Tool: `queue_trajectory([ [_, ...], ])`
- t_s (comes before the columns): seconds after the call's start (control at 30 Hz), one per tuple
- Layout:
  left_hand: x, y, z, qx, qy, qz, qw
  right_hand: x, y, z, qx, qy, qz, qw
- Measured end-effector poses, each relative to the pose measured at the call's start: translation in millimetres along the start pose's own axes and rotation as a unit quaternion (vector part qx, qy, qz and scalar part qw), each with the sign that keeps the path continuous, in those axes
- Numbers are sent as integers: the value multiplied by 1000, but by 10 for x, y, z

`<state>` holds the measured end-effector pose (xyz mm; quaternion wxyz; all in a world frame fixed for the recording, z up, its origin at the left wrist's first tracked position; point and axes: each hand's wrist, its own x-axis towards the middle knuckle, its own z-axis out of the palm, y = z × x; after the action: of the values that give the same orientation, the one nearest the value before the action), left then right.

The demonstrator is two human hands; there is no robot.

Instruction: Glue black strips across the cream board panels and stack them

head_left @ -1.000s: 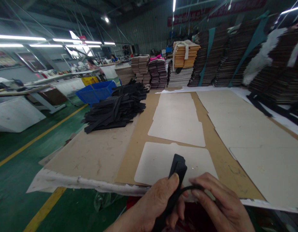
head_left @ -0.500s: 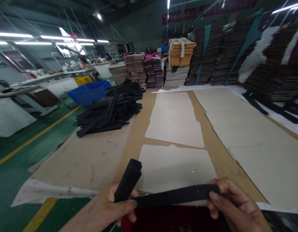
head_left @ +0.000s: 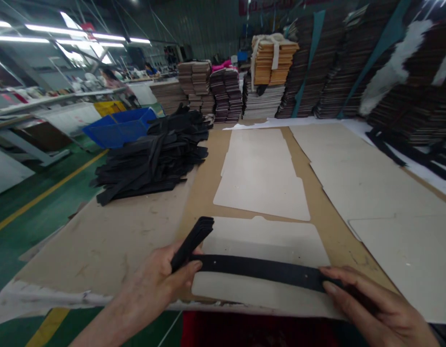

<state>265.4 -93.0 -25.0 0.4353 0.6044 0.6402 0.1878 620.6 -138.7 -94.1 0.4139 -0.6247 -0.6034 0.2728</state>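
A black fabric strip [head_left: 259, 271] with small light holes or dots near its ends stretches between my two hands. My left hand [head_left: 161, 272] pinches its left end between thumb and fingers, and also grips a bundle of black strips [head_left: 192, 241] that points up and to the right. Closed on the strip's right end is my right hand [head_left: 378, 301], its thumb below and fingers above. Behind the strip lies a pale beige panel [head_left: 266, 241], partly covered by it in view. Whether the strip touches the panel I cannot tell.
Further back on the table lie another beige panel [head_left: 262, 188] and overlapping panels [head_left: 382, 188] at the right. A heap of black strips [head_left: 154, 156] sits at the left, near a blue bin [head_left: 117, 127]. Tied stacks of pieces [head_left: 273, 60] line the back.
Both hands have moved forward with the strip, from the table's front edge to over the near panel. The strip's broad face now shows, and the bundle leans further right.
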Motion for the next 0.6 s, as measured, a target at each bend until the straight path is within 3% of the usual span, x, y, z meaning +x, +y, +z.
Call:
queue_trajectory([
  [0.23, 320, -169, 191, 25, 50, 14, 998, 232, 0, 68, -81, 17, 4, 997],
  [0.6, 437, -214, 252, 53, 48, -3, 997, 216, 25, 198, -69, 46, 51, 995],
])
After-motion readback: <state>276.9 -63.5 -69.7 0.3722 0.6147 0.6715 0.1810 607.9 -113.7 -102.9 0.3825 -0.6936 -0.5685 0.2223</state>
